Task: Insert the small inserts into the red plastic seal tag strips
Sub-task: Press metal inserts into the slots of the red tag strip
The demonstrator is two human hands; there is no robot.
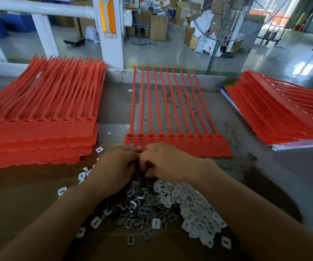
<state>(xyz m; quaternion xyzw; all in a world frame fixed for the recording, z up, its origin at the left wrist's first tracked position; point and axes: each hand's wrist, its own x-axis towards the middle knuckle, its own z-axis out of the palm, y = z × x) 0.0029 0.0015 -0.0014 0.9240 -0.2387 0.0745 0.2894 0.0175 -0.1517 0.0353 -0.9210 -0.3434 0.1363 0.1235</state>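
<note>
Stacks of red strips (39,132) lie either side; one strip sheet (189,147) lies between, the insert pile (170,202) just before it. Left hand (114,166) and right hand (167,162) curl together at its near edge; whether they hold anything is hidden.

a factory floor: stacked cardboard boxes (159,27), filled sacks (201,44), an industrial fan (227,17)

white pillar (112,49) straight beyond the fingers (131,147), big fan (227,17) far up-right, glossy grey floor (170,53), cardboard boxes (158,28) behind.
</note>
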